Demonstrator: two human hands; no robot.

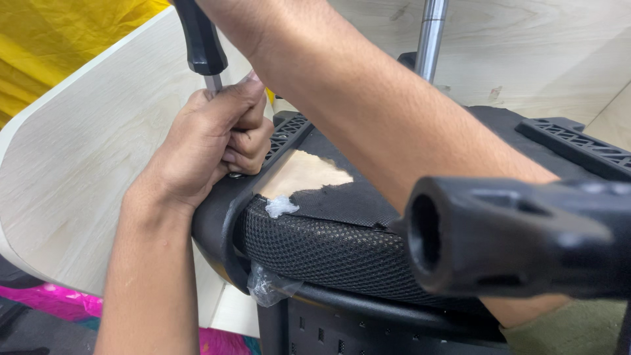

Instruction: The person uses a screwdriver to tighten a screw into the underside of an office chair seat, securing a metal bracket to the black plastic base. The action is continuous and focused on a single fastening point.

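The screwdriver (200, 46) stood upright at eleven o'clock, its shank pinched in the left hand (217, 135), fist closed against the upturned chair seat (315, 243). The right hand was cut off above; its grip, probably on the handle, couldn't be told. A black armrest socket (519, 236) blurred at four o'clock.

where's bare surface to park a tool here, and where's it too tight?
Free: the pale wood board left of the left hand, up to the yellow cloth. Some bare wood also shows top right, beside the chrome post. Crowded: the seat edge, where the left hand grips the screwdriver shaft, the right forearm crosses over, and a black armrest blocks the near right.
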